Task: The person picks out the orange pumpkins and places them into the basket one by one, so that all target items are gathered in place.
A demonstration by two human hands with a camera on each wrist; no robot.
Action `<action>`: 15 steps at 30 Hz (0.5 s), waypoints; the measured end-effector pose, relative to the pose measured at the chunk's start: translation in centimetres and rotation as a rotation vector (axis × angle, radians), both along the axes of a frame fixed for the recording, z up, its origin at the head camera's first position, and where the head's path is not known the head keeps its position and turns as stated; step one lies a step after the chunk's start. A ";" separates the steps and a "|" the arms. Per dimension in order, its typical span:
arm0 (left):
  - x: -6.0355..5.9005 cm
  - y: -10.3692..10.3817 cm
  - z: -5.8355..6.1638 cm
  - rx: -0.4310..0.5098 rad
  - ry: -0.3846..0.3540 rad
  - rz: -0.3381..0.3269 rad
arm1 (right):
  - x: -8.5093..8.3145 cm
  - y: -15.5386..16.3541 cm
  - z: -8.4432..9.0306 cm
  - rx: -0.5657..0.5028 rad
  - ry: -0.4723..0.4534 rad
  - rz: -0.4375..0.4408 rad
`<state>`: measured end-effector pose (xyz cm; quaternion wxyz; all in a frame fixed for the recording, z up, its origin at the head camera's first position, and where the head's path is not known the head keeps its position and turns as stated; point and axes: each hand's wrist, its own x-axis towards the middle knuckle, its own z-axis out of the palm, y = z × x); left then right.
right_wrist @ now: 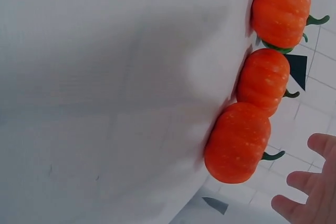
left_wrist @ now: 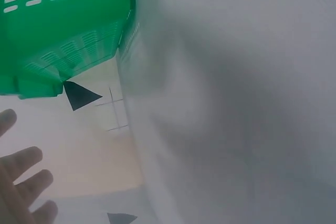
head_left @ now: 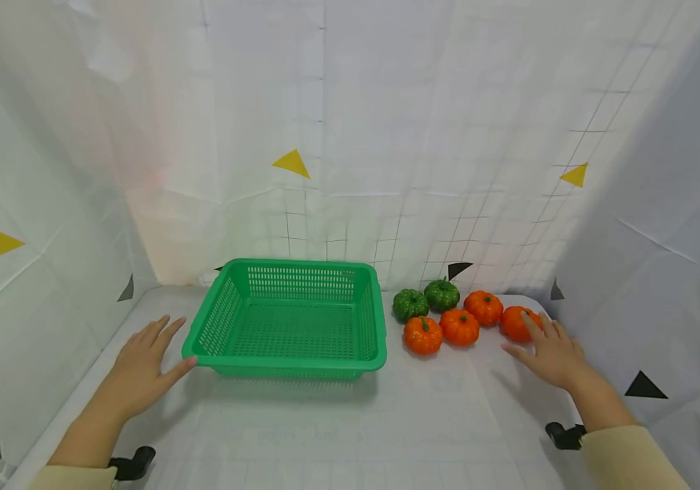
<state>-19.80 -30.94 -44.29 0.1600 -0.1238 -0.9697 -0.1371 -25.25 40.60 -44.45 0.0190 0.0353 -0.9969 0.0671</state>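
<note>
A rectangular green plastic basket (head_left: 291, 320) with slotted, perforated walls and floor sits on the white table (head_left: 387, 429), left of centre. The left hand (head_left: 141, 364) lies flat on the table with fingers spread and straight, holding nothing; its thumb tip touches the basket's near left corner. To the right of the basket lies a cluster of small, ribbed, glossy pumpkins: two green pumpkins (head_left: 426, 300) at the far side and four orange pumpkins (head_left: 460, 325) nearer and to the right, packed close together. The right hand (head_left: 549, 354) hovers wide, fingers extended, its fingertips over the rightmost orange pumpkin (head_left: 514, 322), gripping nothing. White gridded cloth walls (head_left: 387, 136) with yellow and black triangles enclose the scene.
</note>
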 end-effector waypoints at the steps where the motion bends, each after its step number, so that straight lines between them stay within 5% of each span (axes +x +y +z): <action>1: -0.1 0.1 0.0 0.014 0.006 -0.009 | -0.1 0.1 0.0 -0.004 0.005 0.003; 15: -1.9 1.1 -1.2 0.257 -0.042 -0.093 | -2.5 1.3 -0.8 -0.239 0.000 0.008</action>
